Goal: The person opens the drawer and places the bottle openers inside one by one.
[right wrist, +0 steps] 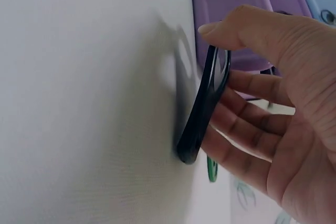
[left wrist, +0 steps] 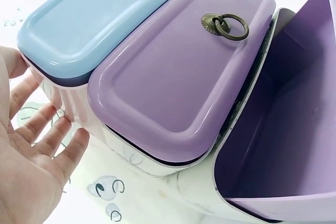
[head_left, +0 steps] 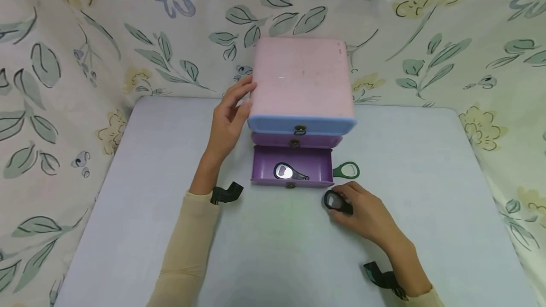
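My right hand [head_left: 367, 214] pinches a small dark tool with an oval ring head [head_left: 339, 202] between thumb and fingers, close above the table in front of the drawers. In the right wrist view the tool [right wrist: 205, 108] appears edge-on, its head under the thumb. My left hand [head_left: 228, 120] rests with extended fingers against the left side of the small drawer cabinet [head_left: 303, 77]. The bottom purple drawer [head_left: 315, 162] is pulled out, and a similar black tool [head_left: 286, 171] with a pale oval head lies in it. A green ring-headed tool [head_left: 347, 169] lies just right of that drawer.
Above the pulled-out drawer are a purple middle drawer [left wrist: 168, 77] and a light blue top drawer [left wrist: 79, 30], each with a brass ring pull. The white table [head_left: 264, 250] meets a leaf-and-flower patterned cloth [head_left: 179, 51] behind and at both sides.
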The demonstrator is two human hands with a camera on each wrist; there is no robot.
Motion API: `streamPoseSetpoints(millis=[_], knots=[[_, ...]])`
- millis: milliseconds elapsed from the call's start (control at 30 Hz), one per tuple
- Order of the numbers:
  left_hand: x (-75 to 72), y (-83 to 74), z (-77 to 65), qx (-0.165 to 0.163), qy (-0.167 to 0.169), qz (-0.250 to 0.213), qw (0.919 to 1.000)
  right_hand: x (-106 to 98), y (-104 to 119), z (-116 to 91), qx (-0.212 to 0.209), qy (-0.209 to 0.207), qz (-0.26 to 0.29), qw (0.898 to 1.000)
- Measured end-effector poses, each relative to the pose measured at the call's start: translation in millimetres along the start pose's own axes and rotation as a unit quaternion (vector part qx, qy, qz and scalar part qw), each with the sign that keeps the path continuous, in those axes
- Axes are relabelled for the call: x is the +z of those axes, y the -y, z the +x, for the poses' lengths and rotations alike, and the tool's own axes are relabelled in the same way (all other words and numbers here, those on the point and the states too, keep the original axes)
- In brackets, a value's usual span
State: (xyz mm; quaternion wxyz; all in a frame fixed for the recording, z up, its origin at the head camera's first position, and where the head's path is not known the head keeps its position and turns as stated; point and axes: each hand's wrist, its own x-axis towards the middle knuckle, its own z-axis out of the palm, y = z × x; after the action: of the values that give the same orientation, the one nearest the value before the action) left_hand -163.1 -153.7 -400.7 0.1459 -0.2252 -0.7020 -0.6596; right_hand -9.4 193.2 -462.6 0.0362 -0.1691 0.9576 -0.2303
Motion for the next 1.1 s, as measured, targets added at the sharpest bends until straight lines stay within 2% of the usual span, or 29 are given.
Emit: streamPoseSetpoints(millis=[533, 800, 1100], knots=[[1.2, -1.1, 1.3, 0.002, -0.002, 0.003, 1.0000, -9, 16, -4, -0.041, 0.000, 0.041, 0.998], [-0.1, 0.2, 0.5, 0.002, -0.001, -0.003, 1.0000, -17, 27, -2, -0.083, -0.022, 0.042, 0.995], [1.0, 0.4, 0.1, 0.000, -0.005, -0.004, 1.0000, -23, 32, 9, -0.134, -0.057, 0.055, 0.988]])
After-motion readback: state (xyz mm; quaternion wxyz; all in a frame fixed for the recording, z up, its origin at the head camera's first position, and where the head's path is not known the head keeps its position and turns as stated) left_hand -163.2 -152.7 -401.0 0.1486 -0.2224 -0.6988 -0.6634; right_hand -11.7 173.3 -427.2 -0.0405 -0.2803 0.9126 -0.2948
